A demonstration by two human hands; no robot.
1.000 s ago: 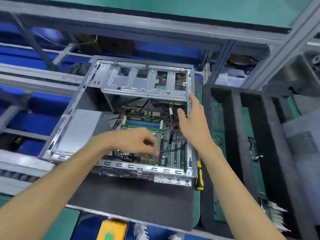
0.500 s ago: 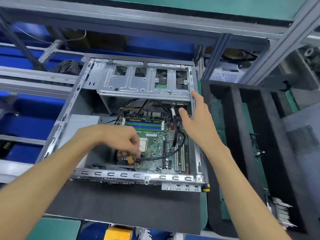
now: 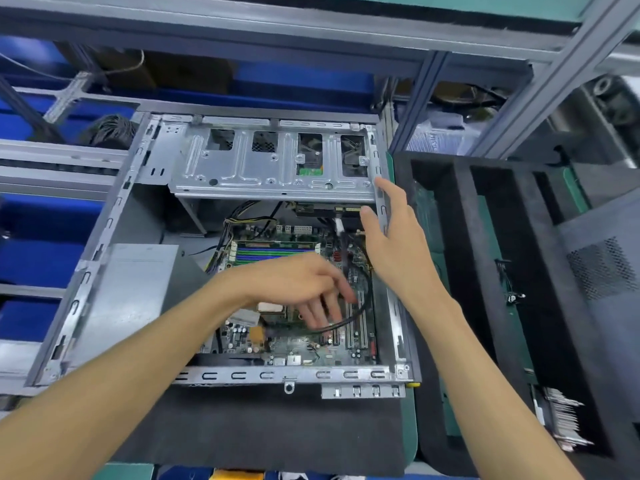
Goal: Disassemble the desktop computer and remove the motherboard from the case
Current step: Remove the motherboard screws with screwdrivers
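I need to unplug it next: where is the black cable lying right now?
In the head view, the black cable loops over the motherboard in the case's right half, curving beneath the left hand beside the expansion slots.

The left hand point(image 3: 304, 289) has let go of the spot near the motherboard's point(image 3: 294, 341) front-left area, where its fingers were pinched half a second ago. It now sits further right over the motherboard, fingers spread and blurred, above the black cable point(image 3: 349, 320). The bare processor socket point(image 3: 272, 307), previously uncovered, is now partly hidden beneath the wrist.
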